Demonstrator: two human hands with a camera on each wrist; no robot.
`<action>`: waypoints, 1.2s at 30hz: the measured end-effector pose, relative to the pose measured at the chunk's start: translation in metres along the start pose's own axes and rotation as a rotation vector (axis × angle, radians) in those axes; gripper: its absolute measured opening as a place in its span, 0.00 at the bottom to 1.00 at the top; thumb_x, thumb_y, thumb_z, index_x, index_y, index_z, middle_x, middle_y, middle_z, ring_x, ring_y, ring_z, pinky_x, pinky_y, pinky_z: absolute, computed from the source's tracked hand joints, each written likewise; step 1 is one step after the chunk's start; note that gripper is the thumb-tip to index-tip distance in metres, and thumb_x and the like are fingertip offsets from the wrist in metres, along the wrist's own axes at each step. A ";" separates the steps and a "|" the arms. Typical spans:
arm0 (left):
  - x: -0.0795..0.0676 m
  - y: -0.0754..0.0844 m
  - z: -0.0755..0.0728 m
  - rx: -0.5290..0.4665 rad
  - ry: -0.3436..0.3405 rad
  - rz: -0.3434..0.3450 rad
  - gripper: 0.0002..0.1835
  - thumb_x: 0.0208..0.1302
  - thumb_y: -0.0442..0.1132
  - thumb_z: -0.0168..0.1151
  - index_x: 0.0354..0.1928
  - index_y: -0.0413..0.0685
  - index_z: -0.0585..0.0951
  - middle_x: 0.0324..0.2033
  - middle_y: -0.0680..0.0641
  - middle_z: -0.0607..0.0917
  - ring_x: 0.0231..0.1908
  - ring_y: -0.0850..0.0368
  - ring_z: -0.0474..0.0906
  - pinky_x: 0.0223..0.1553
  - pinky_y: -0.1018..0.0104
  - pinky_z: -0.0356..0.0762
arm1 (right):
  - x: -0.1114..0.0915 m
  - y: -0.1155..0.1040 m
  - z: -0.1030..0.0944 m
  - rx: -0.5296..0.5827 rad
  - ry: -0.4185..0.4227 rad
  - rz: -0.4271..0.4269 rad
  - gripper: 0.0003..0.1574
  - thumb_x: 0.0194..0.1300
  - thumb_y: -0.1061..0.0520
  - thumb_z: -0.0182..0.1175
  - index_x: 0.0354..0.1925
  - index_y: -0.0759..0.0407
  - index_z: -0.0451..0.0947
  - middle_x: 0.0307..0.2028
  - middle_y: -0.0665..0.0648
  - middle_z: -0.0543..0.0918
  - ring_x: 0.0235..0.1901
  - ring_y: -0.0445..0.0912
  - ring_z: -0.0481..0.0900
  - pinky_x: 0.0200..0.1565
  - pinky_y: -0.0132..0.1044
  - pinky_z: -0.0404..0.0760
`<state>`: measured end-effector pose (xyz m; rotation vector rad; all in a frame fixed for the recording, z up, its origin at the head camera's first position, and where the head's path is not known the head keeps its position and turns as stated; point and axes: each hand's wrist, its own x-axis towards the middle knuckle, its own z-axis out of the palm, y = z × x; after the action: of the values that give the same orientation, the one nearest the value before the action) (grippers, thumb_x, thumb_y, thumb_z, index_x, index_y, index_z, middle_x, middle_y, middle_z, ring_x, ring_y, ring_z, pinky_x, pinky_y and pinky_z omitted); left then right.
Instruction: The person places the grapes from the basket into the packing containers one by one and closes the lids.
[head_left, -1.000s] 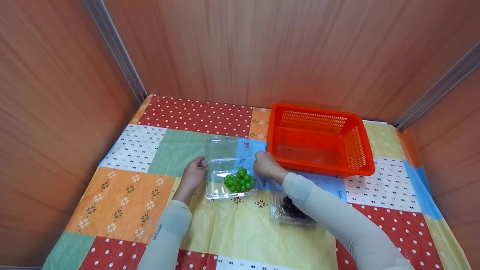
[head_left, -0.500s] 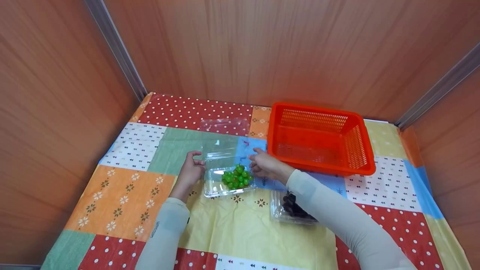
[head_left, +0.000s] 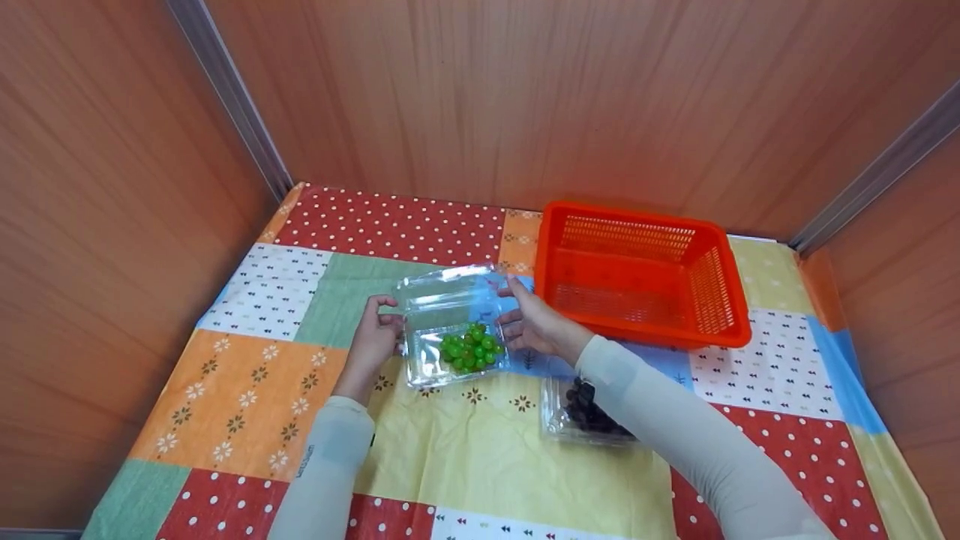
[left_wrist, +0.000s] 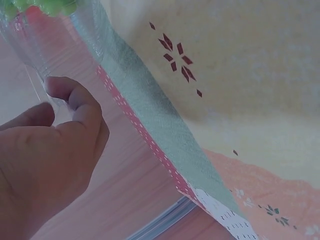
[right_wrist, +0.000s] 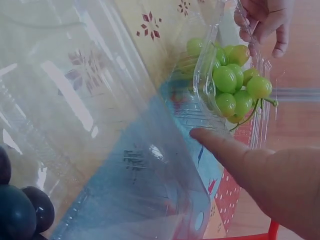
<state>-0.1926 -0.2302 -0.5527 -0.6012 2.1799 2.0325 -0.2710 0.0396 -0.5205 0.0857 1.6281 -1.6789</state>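
Observation:
A bunch of green grapes [head_left: 472, 347] lies in a clear plastic clamshell container [head_left: 424, 367]. The container's lid [head_left: 442, 300] stands raised at the far side. My left hand [head_left: 373, 341] is at the left side, with the thumb and bent forefinger at the clear edge in the left wrist view. My right hand [head_left: 540, 322] is at the right side, its fingers extended toward the lid and container. In the right wrist view one straight digit of it points at the grapes. A second clear container [head_left: 555, 420] with dark grapes [head_left: 585, 409] sits near my right forearm, partly hidden by the sleeve.
An orange-red plastic basket [head_left: 637, 334] stands behind my right hand, near the back wall. Wood-grain panels [head_left: 450, 97] enclose the table at the back and both sides. A patchwork tablecloth [head_left: 465, 457] covers the table.
The clear lid has swung back, then up again toward me. My right hand has changed from curled to spread fingers, and the container with green grapes has shifted slightly left.

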 end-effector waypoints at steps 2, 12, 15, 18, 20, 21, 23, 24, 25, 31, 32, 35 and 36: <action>-0.002 0.001 -0.001 -0.012 -0.002 -0.001 0.14 0.79 0.37 0.42 0.62 0.51 0.65 0.54 0.37 0.73 0.44 0.43 0.75 0.43 0.54 0.77 | 0.000 0.000 -0.001 0.016 0.000 0.011 0.48 0.70 0.23 0.39 0.75 0.50 0.52 0.70 0.74 0.58 0.69 0.69 0.59 0.64 0.66 0.64; -0.011 0.001 -0.006 -0.004 -0.071 0.075 0.36 0.74 0.65 0.39 0.72 0.49 0.63 0.67 0.38 0.68 0.64 0.40 0.68 0.65 0.48 0.66 | 0.003 0.005 -0.001 0.123 -0.026 -0.034 0.41 0.69 0.60 0.44 0.77 0.56 0.47 0.52 0.64 0.66 0.40 0.50 0.68 0.51 0.43 0.70; -0.012 0.001 -0.010 0.023 -0.132 0.110 0.37 0.74 0.62 0.47 0.74 0.46 0.61 0.71 0.40 0.65 0.69 0.42 0.63 0.69 0.47 0.60 | 0.002 0.005 -0.002 0.104 -0.028 -0.068 0.50 0.60 0.72 0.42 0.79 0.54 0.45 0.43 0.57 0.66 0.29 0.44 0.63 0.38 0.35 0.68; -0.013 -0.001 -0.013 0.069 -0.178 0.130 0.36 0.73 0.49 0.56 0.77 0.46 0.57 0.73 0.41 0.62 0.72 0.44 0.59 0.71 0.48 0.58 | 0.001 0.007 -0.003 0.022 -0.038 -0.092 0.56 0.56 0.77 0.42 0.79 0.52 0.42 0.51 0.61 0.69 0.33 0.46 0.66 0.31 0.33 0.62; -0.013 -0.003 -0.013 0.080 -0.201 0.139 0.37 0.70 0.37 0.58 0.77 0.45 0.55 0.74 0.41 0.60 0.72 0.43 0.58 0.70 0.48 0.59 | 0.001 0.008 -0.004 -0.047 -0.041 -0.094 0.58 0.56 0.78 0.44 0.80 0.52 0.40 0.64 0.65 0.64 0.45 0.50 0.70 0.32 0.35 0.63; -0.013 -0.004 -0.013 0.072 -0.215 0.145 0.39 0.67 0.32 0.57 0.77 0.43 0.54 0.74 0.40 0.59 0.72 0.42 0.58 0.70 0.47 0.60 | 0.001 0.009 -0.005 -0.077 -0.047 -0.090 0.59 0.56 0.78 0.44 0.80 0.51 0.38 0.70 0.66 0.58 0.52 0.52 0.69 0.35 0.36 0.65; -0.013 -0.007 -0.013 0.056 -0.232 0.149 0.42 0.62 0.24 0.56 0.78 0.42 0.53 0.75 0.39 0.58 0.71 0.40 0.58 0.68 0.47 0.63 | 0.002 0.011 -0.006 -0.120 -0.062 -0.071 0.61 0.56 0.78 0.45 0.80 0.49 0.35 0.76 0.66 0.49 0.62 0.58 0.63 0.39 0.40 0.66; -0.013 -0.008 -0.012 0.050 -0.235 0.146 0.44 0.60 0.21 0.56 0.78 0.42 0.53 0.75 0.39 0.58 0.71 0.40 0.58 0.67 0.48 0.64 | 0.002 0.011 -0.006 -0.137 -0.069 -0.059 0.62 0.57 0.79 0.45 0.80 0.47 0.34 0.77 0.65 0.46 0.64 0.59 0.62 0.40 0.41 0.66; -0.013 -0.008 -0.012 0.048 -0.245 0.149 0.46 0.58 0.19 0.56 0.78 0.42 0.52 0.75 0.39 0.57 0.72 0.39 0.58 0.67 0.47 0.65 | 0.002 0.012 -0.007 -0.148 -0.072 -0.043 0.63 0.57 0.79 0.46 0.80 0.44 0.33 0.78 0.63 0.45 0.66 0.59 0.60 0.41 0.42 0.66; -0.013 -0.009 -0.009 0.108 -0.244 0.144 0.50 0.56 0.16 0.57 0.79 0.51 0.53 0.74 0.38 0.57 0.69 0.37 0.62 0.64 0.50 0.70 | -0.001 0.009 -0.009 -0.238 -0.043 0.002 0.66 0.58 0.78 0.52 0.80 0.38 0.33 0.75 0.64 0.52 0.59 0.56 0.68 0.48 0.45 0.76; -0.013 -0.009 -0.008 0.135 -0.241 0.131 0.50 0.57 0.18 0.58 0.79 0.54 0.53 0.73 0.38 0.59 0.67 0.38 0.64 0.62 0.51 0.72 | -0.002 0.009 -0.008 -0.254 -0.039 0.005 0.67 0.58 0.77 0.54 0.80 0.39 0.33 0.73 0.67 0.55 0.54 0.54 0.71 0.51 0.48 0.77; -0.017 -0.011 -0.007 0.222 -0.233 0.084 0.49 0.61 0.24 0.60 0.79 0.63 0.52 0.66 0.38 0.64 0.59 0.41 0.70 0.54 0.53 0.77 | -0.004 0.009 -0.005 -0.281 -0.030 0.030 0.67 0.59 0.76 0.56 0.80 0.41 0.32 0.63 0.69 0.65 0.38 0.51 0.74 0.59 0.55 0.74; -0.018 -0.011 -0.007 0.252 -0.228 0.075 0.48 0.62 0.27 0.60 0.79 0.64 0.52 0.62 0.38 0.67 0.55 0.44 0.72 0.51 0.54 0.77 | -0.005 0.009 -0.004 -0.290 -0.033 0.040 0.66 0.60 0.75 0.57 0.80 0.41 0.32 0.58 0.70 0.69 0.34 0.50 0.75 0.59 0.56 0.73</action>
<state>-0.1708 -0.2337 -0.5565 -0.2490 2.2965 1.7189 -0.2644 0.0465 -0.5262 -0.0532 1.8145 -1.3919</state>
